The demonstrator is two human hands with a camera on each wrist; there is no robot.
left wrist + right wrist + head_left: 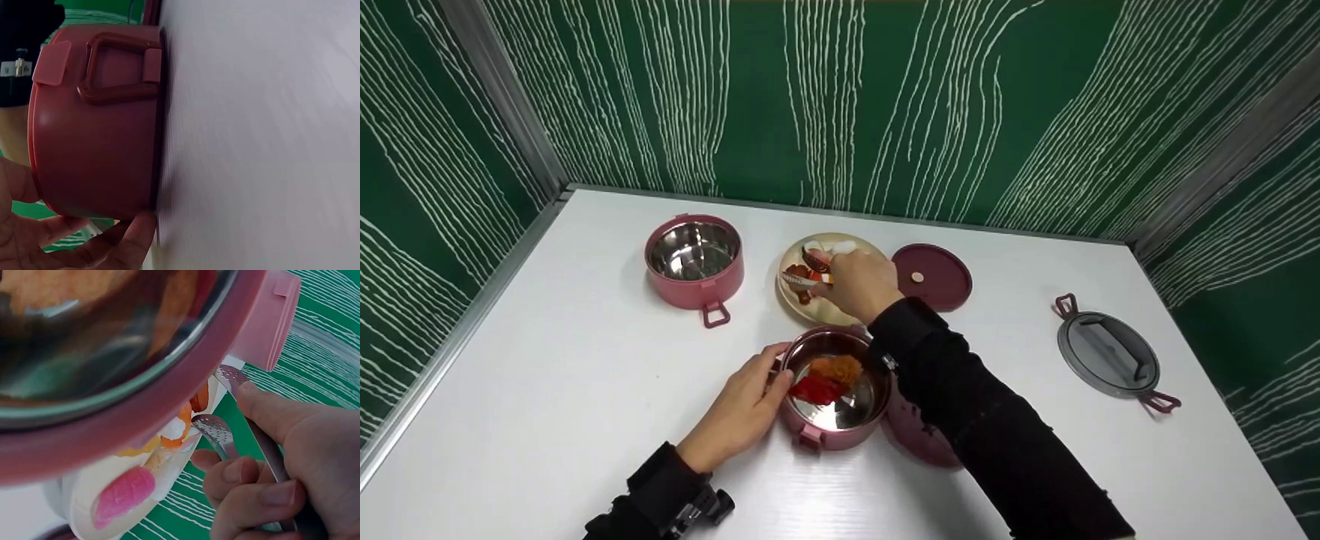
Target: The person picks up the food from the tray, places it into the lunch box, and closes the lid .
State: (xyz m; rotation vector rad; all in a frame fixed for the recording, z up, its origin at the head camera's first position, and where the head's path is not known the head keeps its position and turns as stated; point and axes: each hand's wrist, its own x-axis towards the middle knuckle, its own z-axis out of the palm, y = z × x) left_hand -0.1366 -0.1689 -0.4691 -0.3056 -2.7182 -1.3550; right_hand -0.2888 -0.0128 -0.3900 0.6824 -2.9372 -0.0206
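Note:
My left hand point(746, 405) grips the side of a pink steel-lined lunch box container point(840, 441), thumb at its rim and fingers around its outer wall. The container stands upright on the table, a folded handle point(115, 95) on its side. Inside lie a red food piece point(816, 390) and an orange-brown one point(840, 369). Over a beige plate point(791, 306) behind it, my right hand point(861, 281) holds metal tongs point(261, 447) with perforated ends. The tong ends are apart, close to brown and orange food pieces. A pink piece point(125, 495) lies on the plate too.
A second pink container point(694, 289) stands at the back left, its handle out. Right of the plate lies a maroon lid point(945, 277) bearing a small round piece point(917, 277). A grey lid point(1110, 352) rests at far right. Another pink body point(919, 435) sits partly under my right arm.

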